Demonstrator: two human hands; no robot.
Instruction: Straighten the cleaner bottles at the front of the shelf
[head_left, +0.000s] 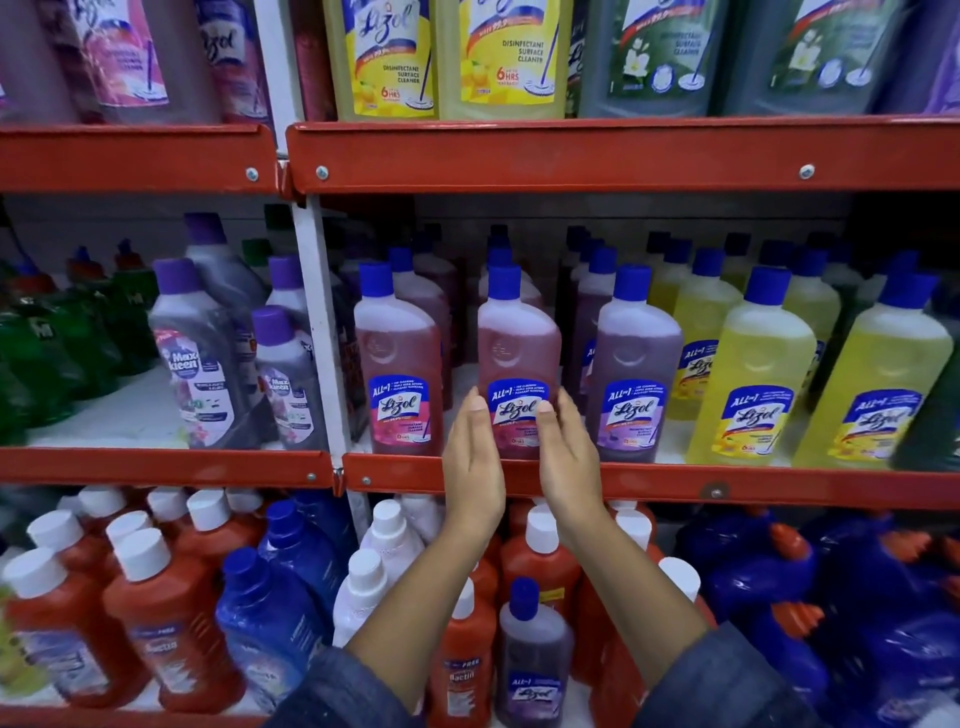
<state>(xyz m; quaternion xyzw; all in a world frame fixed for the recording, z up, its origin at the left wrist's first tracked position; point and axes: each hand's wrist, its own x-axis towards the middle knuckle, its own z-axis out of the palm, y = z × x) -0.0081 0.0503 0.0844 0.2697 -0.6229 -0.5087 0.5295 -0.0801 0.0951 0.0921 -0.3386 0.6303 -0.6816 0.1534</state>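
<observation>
A pink Lizol cleaner bottle with a blue cap stands upright at the front of the middle shelf, its label facing me. My left hand lies flat against its left side and my right hand against its right side, fingers straight, pressing the bottle between them. Left of it stands another pink bottle, with a gap between the two. To the right are a purple bottle and two yellow ones; the yellow ones lean slightly.
The red shelf lip runs under the bottles and a white upright post stands to the left. Max Kleen bottles fill the left bay. Orange, blue and white bottles crowd the shelf below my forearms. Larger bottles stand above.
</observation>
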